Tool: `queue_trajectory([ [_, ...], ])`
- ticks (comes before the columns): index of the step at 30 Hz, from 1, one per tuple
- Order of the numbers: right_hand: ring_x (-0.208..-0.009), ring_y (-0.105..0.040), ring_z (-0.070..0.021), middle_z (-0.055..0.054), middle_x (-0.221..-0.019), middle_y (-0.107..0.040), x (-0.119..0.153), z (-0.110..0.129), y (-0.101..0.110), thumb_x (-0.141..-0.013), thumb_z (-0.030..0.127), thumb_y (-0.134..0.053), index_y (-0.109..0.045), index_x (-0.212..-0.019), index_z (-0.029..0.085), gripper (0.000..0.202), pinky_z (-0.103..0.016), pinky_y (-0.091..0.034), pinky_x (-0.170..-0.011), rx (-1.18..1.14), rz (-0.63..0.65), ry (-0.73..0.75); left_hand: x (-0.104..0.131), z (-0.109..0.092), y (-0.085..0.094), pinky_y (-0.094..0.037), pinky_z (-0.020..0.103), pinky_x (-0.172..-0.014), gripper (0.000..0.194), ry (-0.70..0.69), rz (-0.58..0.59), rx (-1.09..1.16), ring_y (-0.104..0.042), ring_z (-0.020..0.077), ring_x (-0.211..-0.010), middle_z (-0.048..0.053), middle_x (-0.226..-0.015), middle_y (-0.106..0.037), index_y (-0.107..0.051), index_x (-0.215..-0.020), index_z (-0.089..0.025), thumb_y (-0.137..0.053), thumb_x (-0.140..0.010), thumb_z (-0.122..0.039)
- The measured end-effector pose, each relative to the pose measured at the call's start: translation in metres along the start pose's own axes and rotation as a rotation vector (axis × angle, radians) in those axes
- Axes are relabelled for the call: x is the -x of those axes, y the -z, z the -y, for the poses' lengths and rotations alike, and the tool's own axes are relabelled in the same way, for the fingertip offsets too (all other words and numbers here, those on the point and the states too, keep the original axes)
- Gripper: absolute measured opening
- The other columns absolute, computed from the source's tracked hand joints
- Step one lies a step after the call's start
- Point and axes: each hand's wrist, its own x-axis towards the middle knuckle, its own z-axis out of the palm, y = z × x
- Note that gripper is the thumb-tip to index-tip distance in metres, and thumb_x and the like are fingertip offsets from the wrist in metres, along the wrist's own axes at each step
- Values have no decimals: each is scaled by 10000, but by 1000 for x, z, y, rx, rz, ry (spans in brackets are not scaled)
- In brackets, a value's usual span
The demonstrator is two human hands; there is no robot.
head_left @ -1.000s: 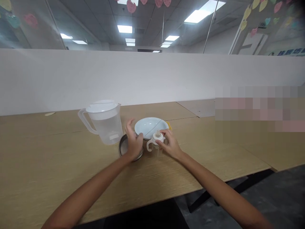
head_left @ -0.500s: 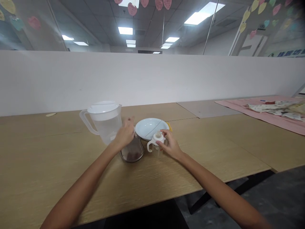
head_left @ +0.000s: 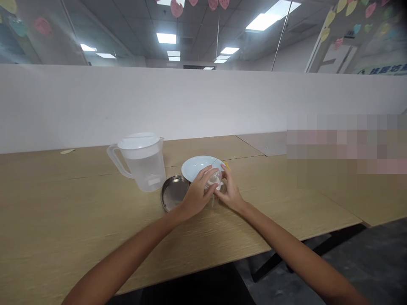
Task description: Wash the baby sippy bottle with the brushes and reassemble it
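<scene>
A baby bottle [head_left: 215, 201] with a white collar and a clear body stands on the table before the plate, mostly hidden by my hands. My right hand [head_left: 231, 192] is closed around its right side near the collar. From the left, my left hand [head_left: 199, 190] holds a clear dome-shaped cap [head_left: 217, 175] over the bottle's top, fingers curved around it. Whether the cap is fully seated I cannot tell. Just behind is a pale blue plate [head_left: 192, 165], with a bit of something yellow [head_left: 227, 166] at its right edge.
Left of my hands sits a round metal tray [head_left: 173, 190]. Beyond it stands a translucent lidded pitcher [head_left: 144, 167], its handle to the left. A small pale flat piece [head_left: 67, 151] lies near the white wall [head_left: 143, 101]. The table's right far area is pixelated.
My left hand has moved right and down from above the metal tray to the bottle. A clear cap now covers the teat, which was bare before. My right hand stays at the bottle.
</scene>
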Motion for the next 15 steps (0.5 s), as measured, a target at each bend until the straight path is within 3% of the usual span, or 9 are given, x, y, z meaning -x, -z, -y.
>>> queue_trajectory([
  [5,-1127,-463,-271,-135,-1257,-453,0,4,1,-839,369,-524,-245,-1380,201,631,-467,-387,-951,75,7,181,8,7,-8,-425,339,-965,414,89,-35,142,-505,198,-1134,57,-1287,-496,-397,-1307,-244,-420,-900,-317],
  [15,-1108,-474,-257,-150,-1258,-449,1,6,-5,-836,354,-527,-278,-1343,178,592,-456,-421,-924,28,-57,100,4,8,-5,-431,316,-947,404,114,6,165,-493,191,-1140,35,-1298,-483,-409,-1295,-273,-425,-897,-342],
])
